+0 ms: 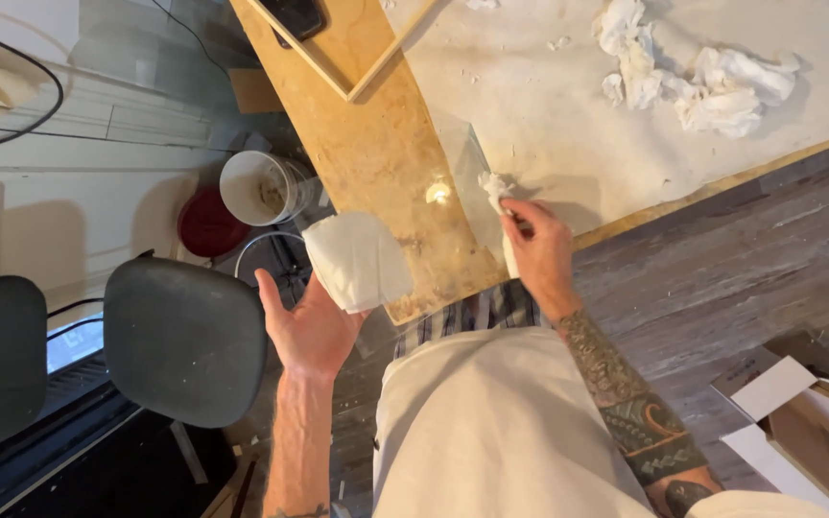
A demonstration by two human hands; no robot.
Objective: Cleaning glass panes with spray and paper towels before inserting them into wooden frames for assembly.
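a folded white cloth point(357, 259) lies in the palm; a crumpled white wad point(496, 187) is pinched.
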